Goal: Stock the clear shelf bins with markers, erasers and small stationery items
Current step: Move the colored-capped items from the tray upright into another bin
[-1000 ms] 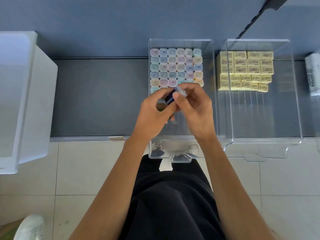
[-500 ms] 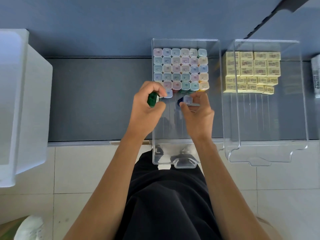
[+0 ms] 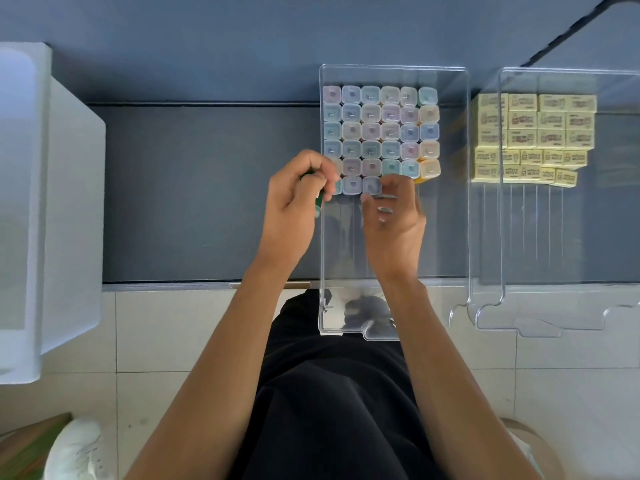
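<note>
While the clear marker bin (image 3: pixel 391 67) sits on the dark shelf (image 3: pixel 207 188) with its near end overhanging the edge, both hands work at its middle, close together but not touching. The left hand (image 3: pixel 294 202) is just at the bin's left wall, fingers curled round a green marker (image 3: pixel 319 201), of which only slivers show between the fingers. The right hand (image 3: pixel 394 220) reaches inside the bin, thumb and forefinger pinching the grey-capped marker (image 3: pixel 371 185) that stands upright in the short near row. Behind it the upright markers (image 3: pixel 381 133) fill the far part of the bin, pastel caps up, packed side by side in full rows of six. The near row has three caps, the leftmost partly hidden by the left fingers. The near half of the bin floor is bare. Just to the right stands a second clear bin (image 3: pixel 501 237) with yellow erasers (image 3: pixel 550 123) stacked at its far end. A white container (image 3: pixel 69 220) stands well apart at the left, and a white shoe (image 3: pixel 78 452) rests on the tiled floor below.
</note>
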